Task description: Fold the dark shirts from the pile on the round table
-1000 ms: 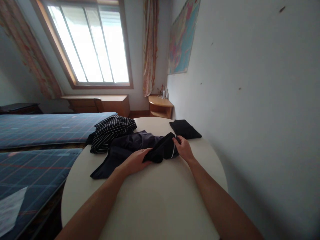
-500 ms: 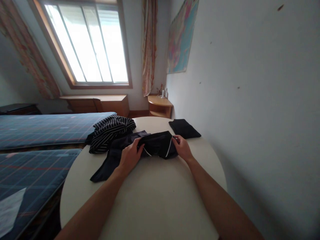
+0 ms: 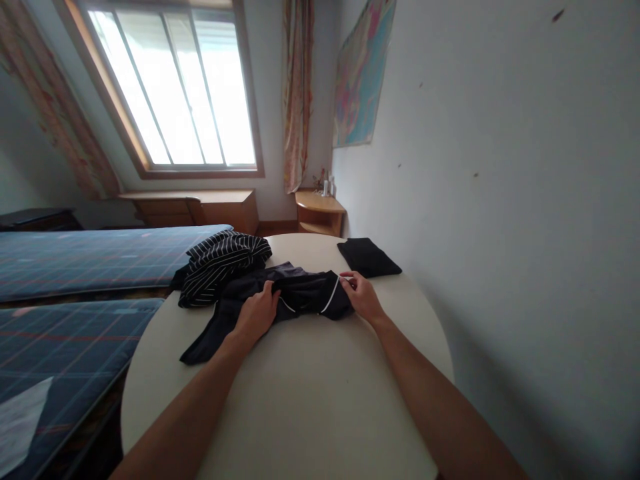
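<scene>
A dark blue-black cloth shirt with a white-edged collar [image 3: 307, 293] lies on the round, cream-white desk [image 3: 320, 400]. Its long side runs left to right. The collar's opening faces the person, and a flat dark end [image 3: 205, 343] points left and toward the person. The left hand [image 3: 257, 310] pinches the collar's left side. The right hand [image 3: 365, 297] pinches its right side, by the white edge. A black-and-white striped cloth bundle [image 3: 220, 267] sits behind on the left; a flat, folded black cloth [image 3: 370, 258] lies behind on the right.
</scene>
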{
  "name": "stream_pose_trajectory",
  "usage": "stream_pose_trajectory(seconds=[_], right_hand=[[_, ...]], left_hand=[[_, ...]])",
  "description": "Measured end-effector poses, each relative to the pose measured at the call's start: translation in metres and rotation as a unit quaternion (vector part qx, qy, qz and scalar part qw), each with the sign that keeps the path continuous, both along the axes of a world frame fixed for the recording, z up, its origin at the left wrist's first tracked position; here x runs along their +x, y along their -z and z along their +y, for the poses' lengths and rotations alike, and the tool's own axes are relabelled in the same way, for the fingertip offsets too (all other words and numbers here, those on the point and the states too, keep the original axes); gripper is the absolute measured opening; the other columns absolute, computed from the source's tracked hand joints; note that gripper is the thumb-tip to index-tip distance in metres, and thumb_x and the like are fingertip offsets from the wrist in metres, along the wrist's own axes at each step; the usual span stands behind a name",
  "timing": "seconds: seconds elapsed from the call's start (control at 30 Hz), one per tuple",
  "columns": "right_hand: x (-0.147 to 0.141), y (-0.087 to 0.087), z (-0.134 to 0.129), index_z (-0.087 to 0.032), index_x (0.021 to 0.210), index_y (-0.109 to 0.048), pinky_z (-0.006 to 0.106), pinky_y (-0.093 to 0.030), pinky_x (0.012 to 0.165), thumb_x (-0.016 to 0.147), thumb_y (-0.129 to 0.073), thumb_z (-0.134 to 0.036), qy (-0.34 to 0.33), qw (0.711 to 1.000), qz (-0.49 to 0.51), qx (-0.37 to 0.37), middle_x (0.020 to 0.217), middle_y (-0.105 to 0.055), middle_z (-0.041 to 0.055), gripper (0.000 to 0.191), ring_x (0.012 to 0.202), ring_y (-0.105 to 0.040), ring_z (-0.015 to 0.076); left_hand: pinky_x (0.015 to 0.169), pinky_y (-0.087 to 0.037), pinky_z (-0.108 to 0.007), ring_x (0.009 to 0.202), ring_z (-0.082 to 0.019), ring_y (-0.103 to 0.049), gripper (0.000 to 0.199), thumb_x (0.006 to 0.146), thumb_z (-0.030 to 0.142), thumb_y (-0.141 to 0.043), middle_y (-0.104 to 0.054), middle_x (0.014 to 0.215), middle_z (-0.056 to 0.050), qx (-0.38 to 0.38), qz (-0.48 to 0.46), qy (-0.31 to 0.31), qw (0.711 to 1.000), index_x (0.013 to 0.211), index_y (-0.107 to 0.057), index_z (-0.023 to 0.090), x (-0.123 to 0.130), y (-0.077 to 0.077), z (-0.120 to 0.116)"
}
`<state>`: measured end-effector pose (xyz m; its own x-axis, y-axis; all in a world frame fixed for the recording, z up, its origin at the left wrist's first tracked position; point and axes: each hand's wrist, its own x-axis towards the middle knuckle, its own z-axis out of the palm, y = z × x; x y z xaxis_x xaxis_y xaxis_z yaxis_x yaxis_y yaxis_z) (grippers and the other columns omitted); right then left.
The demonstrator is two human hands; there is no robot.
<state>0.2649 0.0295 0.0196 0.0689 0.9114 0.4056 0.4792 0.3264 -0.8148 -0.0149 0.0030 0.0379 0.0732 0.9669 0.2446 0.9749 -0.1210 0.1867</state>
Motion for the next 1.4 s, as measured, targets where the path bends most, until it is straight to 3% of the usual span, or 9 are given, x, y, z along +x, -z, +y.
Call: stream_pose_trajectory(seconds=[1.1,1.27,1.4], right_hand=[[-0.0012,0.0003,0.0002,-0.018,0.107,-0.067,0.032,-0.051,0.072,0.090,-0.055,-0.043,0.012,1.000,-0.019,-0.004,0.087,-0.072,0.0074,0.032,0.079,-0.068,0.0209],[-0.0016,0.0013,0.0005,-0.019,0.111,-0.065,0.035,-0.053,0.083,0.090,-0.056,-0.037,-0.006,1.000,-0.015,-0.004,0.102,-0.072,0.0087,0.030,0.090,-0.069,0.0214],[-0.0033,0.0007,-0.0072,-0.021,0.134,-0.054,0.040,-0.047,0.103,0.089,-0.061,-0.043,-0.106,0.994,-0.039,0.002,0.130,-0.064,0.0105,0.050,0.116,-0.062,0.0233]], left_hand=[[0.072,-0.051,-0.034,0.083,-0.031,-0.074,0.029,0.105,0.035,-0.035,-0.075,0.088,-0.012,0.025,-0.003,0.004,1.000,0.122,-0.049,0.016,0.0002,-0.0041,0.0004],[0.074,-0.051,-0.035,0.084,-0.031,-0.074,0.028,0.105,0.035,-0.035,-0.075,0.088,-0.013,0.030,-0.016,0.003,0.999,0.122,-0.050,0.016,0.0002,-0.0043,0.0007],[0.074,-0.050,-0.034,0.086,-0.031,-0.074,0.028,0.105,0.033,-0.035,-0.074,0.091,-0.014,0.031,-0.058,-0.011,0.998,0.123,-0.049,0.016,-0.0024,-0.0011,0.0032]])
